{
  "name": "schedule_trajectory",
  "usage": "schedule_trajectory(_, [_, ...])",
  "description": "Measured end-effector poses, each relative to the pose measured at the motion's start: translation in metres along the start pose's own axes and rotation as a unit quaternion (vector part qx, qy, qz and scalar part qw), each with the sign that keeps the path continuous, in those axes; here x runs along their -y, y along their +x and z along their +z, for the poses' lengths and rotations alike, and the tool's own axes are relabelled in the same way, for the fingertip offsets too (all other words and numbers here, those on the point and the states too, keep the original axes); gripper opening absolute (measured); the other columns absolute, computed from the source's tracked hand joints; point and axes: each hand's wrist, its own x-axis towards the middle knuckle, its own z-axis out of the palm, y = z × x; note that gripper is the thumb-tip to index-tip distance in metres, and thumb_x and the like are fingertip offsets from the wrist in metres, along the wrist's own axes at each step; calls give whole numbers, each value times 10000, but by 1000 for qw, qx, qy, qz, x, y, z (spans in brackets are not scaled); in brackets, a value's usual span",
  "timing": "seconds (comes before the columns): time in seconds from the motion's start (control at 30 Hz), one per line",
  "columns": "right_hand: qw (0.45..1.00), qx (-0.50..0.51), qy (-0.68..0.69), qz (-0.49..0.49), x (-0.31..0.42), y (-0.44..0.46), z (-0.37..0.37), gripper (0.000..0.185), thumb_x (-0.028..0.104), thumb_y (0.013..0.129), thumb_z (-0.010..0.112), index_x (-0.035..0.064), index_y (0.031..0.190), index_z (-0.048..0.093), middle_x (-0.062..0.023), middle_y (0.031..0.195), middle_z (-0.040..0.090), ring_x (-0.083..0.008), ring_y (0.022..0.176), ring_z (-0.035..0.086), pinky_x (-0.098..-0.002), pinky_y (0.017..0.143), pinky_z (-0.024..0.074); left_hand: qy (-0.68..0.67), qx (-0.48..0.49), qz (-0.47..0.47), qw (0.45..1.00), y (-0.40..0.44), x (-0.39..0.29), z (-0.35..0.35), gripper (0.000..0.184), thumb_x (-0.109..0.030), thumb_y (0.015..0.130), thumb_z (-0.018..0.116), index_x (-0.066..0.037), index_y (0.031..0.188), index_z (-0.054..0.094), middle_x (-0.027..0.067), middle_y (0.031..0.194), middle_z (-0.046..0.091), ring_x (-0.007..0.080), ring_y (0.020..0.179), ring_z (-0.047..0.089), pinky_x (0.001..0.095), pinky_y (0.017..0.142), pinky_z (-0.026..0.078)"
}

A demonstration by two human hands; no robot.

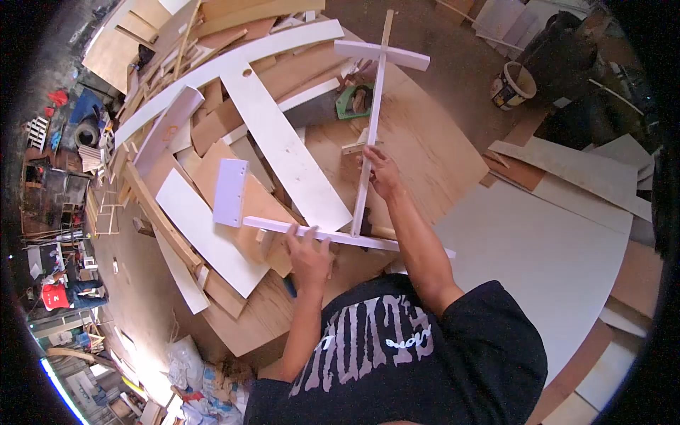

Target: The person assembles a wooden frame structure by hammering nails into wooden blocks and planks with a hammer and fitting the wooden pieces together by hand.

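Note:
A narrow white-painted wooden frame lies over the workbench, with a long middle strip, a short crosspiece at its far end and a longer crosspiece nearest my body. My right hand is closed around the middle strip, about halfway along it. On the left part of the near crosspiece, my left hand grips with its fingertips over the edge. Beneath and left of the frame is a wide white board joined to a curved white piece. A small white block with holes sits left of my left hand.
Wood offcuts and boards cover the left of the plywood bench. A green object lies beside the middle strip. A large white panel is at right, and a bucket stands beyond. A person in red is far left.

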Motion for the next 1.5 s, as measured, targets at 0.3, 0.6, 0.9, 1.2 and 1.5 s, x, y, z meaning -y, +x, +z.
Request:
schedule_trajectory(0.3, [982, -89, -44, -160, 9, -17, 14, 303, 232, 925, 775, 28, 1120, 663, 0, 822, 635, -102, 649, 554, -258, 558, 449, -19, -7, 141, 990, -11, 2, 1, 332, -160, 724, 811, -79, 1037, 735, 86, 1088, 660, 307, 1175, 520, 467, 1070, 388])
schedule_trajectory(0.6, [960, 70, -17, -272, 111, -61, 25, 229, 184, 903, 784, 38, 1057, 697, -25, 928, 682, -132, 842, 613, -289, 792, 486, -23, -24, 247, 969, 14, -49, 37, 268, -227, 735, 818, -89, 922, 685, 85, 1044, 657, 285, 1038, 607, 470, 986, 413])
schedule_trajectory(0.9, [926, 190, -96, -313, 187, -7, -16, 85, 113, 867, 796, 97, 930, 741, -223, 1405, 577, -246, 1084, 640, -363, 935, 502, 66, -4, 271, 960, 109, -107, 136, 360, -343, 808, 791, -70, 991, 644, 120, 1261, 621, 278, 1163, 581, 613, 1140, 283])
schedule_trajectory(1.2, [906, 160, -218, -326, 208, 3, -50, 125, -28, 791, 803, 61, 876, 775, -201, 1445, 549, -309, 1294, 572, -446, 1090, 435, 19, 93, 257, 962, 153, -116, 203, 337, -277, 738, 845, -97, 952, 657, 114, 1164, 586, 326, 1190, 521, 524, 1078, 351])
schedule_trajectory(1.5, [830, 86, -343, -431, 208, -21, -57, 208, 58, 748, 879, 47, 943, 806, -152, 1306, 604, -277, 1244, 576, -392, 1017, 503, -34, 26, 274, 961, 152, -118, 211, 332, -217, 668, 862, -77, 869, 637, 112, 1120, 595, 326, 1119, 550, 462, 1012, 399])
